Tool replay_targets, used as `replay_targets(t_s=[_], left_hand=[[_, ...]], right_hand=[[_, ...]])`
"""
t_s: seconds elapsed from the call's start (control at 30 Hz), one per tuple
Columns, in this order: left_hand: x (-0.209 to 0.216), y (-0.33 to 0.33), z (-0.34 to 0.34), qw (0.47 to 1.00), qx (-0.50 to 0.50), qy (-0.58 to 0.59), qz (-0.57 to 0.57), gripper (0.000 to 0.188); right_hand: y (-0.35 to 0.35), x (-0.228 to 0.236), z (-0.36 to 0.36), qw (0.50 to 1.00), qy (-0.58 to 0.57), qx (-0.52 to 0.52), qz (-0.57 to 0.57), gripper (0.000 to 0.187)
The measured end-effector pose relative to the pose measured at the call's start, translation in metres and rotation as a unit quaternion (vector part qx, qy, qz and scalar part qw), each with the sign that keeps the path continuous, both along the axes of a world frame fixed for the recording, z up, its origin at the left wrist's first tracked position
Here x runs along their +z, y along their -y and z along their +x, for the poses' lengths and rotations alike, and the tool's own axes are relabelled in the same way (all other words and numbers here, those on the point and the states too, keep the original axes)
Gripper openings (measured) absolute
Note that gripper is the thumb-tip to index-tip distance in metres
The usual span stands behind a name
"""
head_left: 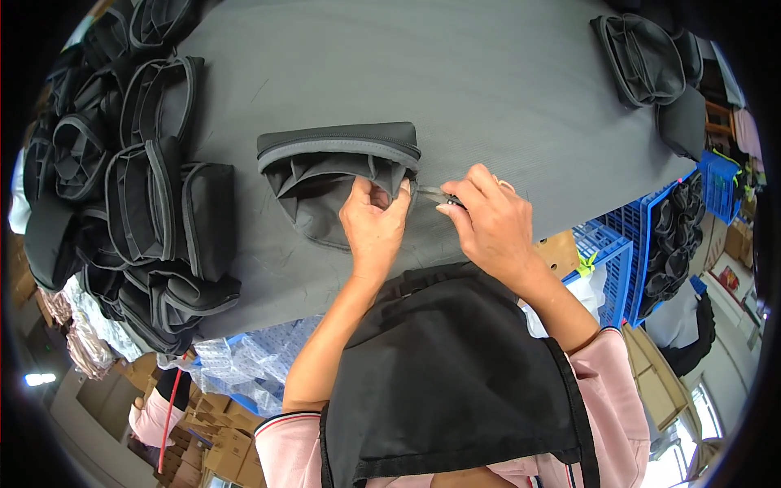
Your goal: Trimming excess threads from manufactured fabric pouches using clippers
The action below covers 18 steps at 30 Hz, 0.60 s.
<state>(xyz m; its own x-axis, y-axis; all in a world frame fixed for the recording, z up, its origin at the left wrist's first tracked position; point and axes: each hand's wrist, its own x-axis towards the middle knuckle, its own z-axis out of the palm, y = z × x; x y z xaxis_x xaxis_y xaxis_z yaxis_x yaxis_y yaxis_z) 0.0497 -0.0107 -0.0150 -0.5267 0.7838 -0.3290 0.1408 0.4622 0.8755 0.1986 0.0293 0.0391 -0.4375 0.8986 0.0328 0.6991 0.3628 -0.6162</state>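
Note:
A black zip pouch (338,134) lies on the grey table in front of me, its mouth gaping and its inner dividers showing. My left hand (376,220) pinches the pouch's right edge near the zip end, thumb and fingers closed on the fabric. From the right, my right hand (492,215) grips small metal thread snips (431,193). Their silver tip points left and reaches the pouch's edge beside my left fingertips. Most of the snips' handle is hidden inside my right hand.
Many similar black pouches (146,199) are heaped along the table's left side. A few more pouches (643,61) sit at the far right edge. Blue crates (630,244) stand right of the grey table (504,89). Clear plastic wrap (252,362) lies below its front edge.

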Motion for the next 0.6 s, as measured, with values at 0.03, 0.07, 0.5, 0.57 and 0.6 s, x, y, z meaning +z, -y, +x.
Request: replay_targets(t_s=[0.03, 0.07, 0.5, 0.57, 0.6], left_hand=[[0.000, 0.000, 0.000, 1.000, 0.001, -0.005, -0.006, 0.033], [0.001, 0.000, 0.000, 1.000, 0.002, -0.006, -0.006, 0.033], [0.006, -0.002, 0.001, 0.999, -0.006, -0.029, -0.039, 0.033], [0.010, -0.003, 0.002, 0.999, -0.008, -0.029, -0.035, 0.033], [0.012, -0.004, 0.002, 0.999, -0.012, -0.037, -0.037, 0.032]], right_hand=[[-0.001, 0.002, -0.001, 1.000, 0.023, 0.015, 0.007, 0.017], [-0.003, 0.004, -0.002, 0.998, 0.047, 0.029, 0.015, 0.017], [-0.036, 0.018, -0.011, 0.969, 0.176, 0.174, 0.008, 0.017], [-0.040, 0.022, -0.011, 0.963, 0.198, 0.181, -0.036, 0.017], [-0.042, 0.023, -0.012, 0.963, 0.198, 0.181, -0.037, 0.017]])
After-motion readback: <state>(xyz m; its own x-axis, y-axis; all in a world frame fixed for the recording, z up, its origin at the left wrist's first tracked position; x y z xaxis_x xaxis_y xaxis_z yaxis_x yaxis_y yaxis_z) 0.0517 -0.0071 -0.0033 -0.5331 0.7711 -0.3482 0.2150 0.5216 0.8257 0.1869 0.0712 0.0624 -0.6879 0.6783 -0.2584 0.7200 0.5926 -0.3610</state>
